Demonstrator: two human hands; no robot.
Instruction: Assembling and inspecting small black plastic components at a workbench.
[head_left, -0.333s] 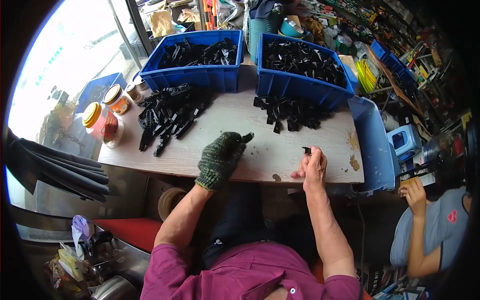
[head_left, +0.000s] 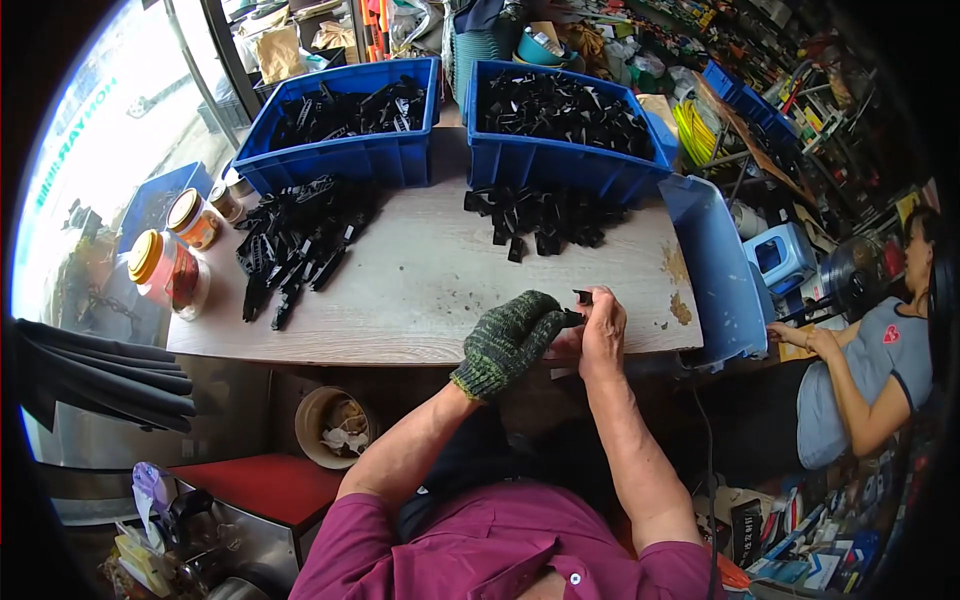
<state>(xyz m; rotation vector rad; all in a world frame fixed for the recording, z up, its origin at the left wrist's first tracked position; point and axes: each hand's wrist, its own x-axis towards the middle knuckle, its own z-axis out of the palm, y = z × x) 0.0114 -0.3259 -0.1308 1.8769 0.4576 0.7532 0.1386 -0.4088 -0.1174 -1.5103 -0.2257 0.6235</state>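
Gripping black pieces [head_left: 584, 297], hands [head_left: 510, 340] partly covering them

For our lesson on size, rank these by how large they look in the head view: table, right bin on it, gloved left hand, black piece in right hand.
Table
Right bin
Gloved left hand
Black piece

Daylight comes strongly from the window [head_left: 75, 215] at left, burnt out to near white, with the outdoor view washed pale. The pale tabletop [head_left: 400, 320] is evenly bright, while the space beneath falls into dim shadow. Black plastic parts [head_left: 345, 112] in the 2 blue bins [head_left: 560, 155] show small glints but little detail. The glove [head_left: 508, 340] keeps its knit texture, without obvious motion blur. Fisheye distortion bows straight lines near the rim, black vignetting swallows the corners, and the far-right clutter [head_left: 840, 130] looks soft and murky.
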